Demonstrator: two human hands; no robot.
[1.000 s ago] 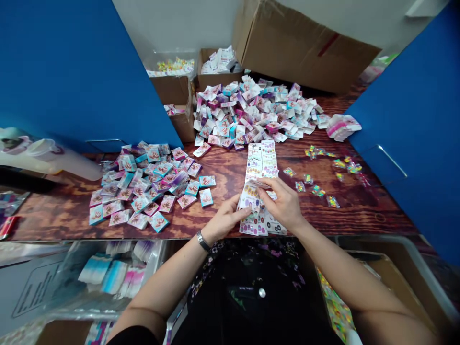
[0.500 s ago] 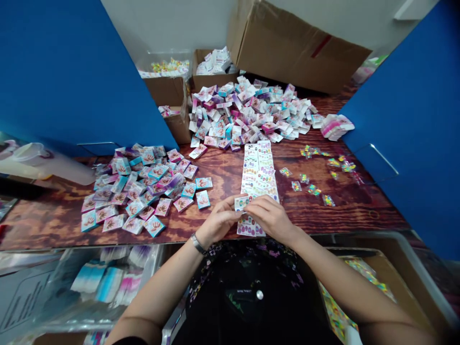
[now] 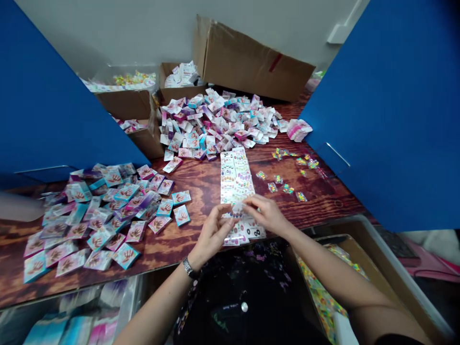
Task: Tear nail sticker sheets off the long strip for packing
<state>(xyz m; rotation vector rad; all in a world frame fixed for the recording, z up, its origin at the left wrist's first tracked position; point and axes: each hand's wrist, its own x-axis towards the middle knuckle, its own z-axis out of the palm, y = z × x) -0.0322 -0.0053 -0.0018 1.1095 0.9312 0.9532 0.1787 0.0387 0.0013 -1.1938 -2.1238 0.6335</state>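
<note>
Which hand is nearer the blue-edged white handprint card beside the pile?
Left. The left hand is right of the blue-edged white handprint card, apart from it; the right hand is farther right, over a long white sticker sheet.

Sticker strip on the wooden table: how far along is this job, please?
Seems done: a heap of printed packets and a pile of hand-print cards. In hand: the right hand pinches a small printed piece over the sticker strip, the left hand close by. Left, probably: the rest of the strip and small clear packets on the table.

Black floral top (image 3: 230, 306), silver wristwatch (image 3: 187, 267)
</note>
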